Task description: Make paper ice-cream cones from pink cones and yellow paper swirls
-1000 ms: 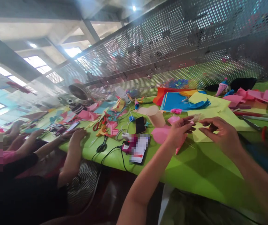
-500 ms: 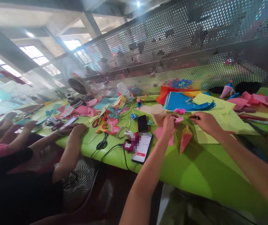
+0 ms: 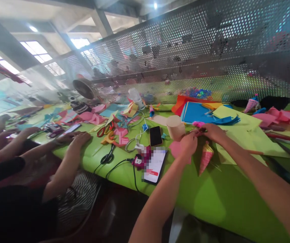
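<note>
Scissors lie left of the beige cylinder on the green desk, a dark phone nearer it. Right of the cylinder, the left hand meets the right hand beside a bright pink piece; I can't tell whether either grip is open or closed. Farther right of the cylinder lies a pink cone.

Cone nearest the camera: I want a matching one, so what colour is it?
The cone is mostly pink, apparently with a faint grid; head view.
</note>
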The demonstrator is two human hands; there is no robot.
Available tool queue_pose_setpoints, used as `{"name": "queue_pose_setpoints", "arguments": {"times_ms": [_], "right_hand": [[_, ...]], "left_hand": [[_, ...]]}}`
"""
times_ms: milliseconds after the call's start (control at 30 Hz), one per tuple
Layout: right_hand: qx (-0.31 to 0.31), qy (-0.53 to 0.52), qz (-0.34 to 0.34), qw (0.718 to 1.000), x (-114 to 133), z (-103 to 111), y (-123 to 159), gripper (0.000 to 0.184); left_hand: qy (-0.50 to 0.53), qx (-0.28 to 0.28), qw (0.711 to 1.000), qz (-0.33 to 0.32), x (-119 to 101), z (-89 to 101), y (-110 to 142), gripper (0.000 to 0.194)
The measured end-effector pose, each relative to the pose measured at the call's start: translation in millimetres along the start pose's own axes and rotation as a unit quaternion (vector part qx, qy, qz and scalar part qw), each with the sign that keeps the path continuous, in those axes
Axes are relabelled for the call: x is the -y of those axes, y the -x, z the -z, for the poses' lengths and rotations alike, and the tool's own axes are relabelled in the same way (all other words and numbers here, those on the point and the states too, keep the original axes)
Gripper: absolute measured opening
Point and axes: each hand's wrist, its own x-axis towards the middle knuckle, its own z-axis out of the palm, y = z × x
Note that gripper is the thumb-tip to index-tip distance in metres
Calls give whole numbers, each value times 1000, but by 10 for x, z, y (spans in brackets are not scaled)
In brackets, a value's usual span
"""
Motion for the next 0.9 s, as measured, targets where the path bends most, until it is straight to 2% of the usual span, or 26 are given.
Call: {"name": "queue_pose_setpoints", "arguments": {"times_ms": [300, 400, 700, 900], "right_hand": [[-7, -26, 3, 1000, -75, -29, 4, 26], [-16, -41, -8, 999, -93, -40, -11, 28], [-17, -143, -35, 989, -110, -4, -25, 19], [-4, -192, -24, 981, -92, 4, -53, 24]], "left_hand": [[-99, 14, 995, 6, 58, -48, -25, 41], [-104, 19, 994, 6, 64, -43, -24, 44], [-109, 13, 994, 19, 43, -27, -12, 40], [-119, 15, 993, 17, 48, -35, -6, 39]]}}
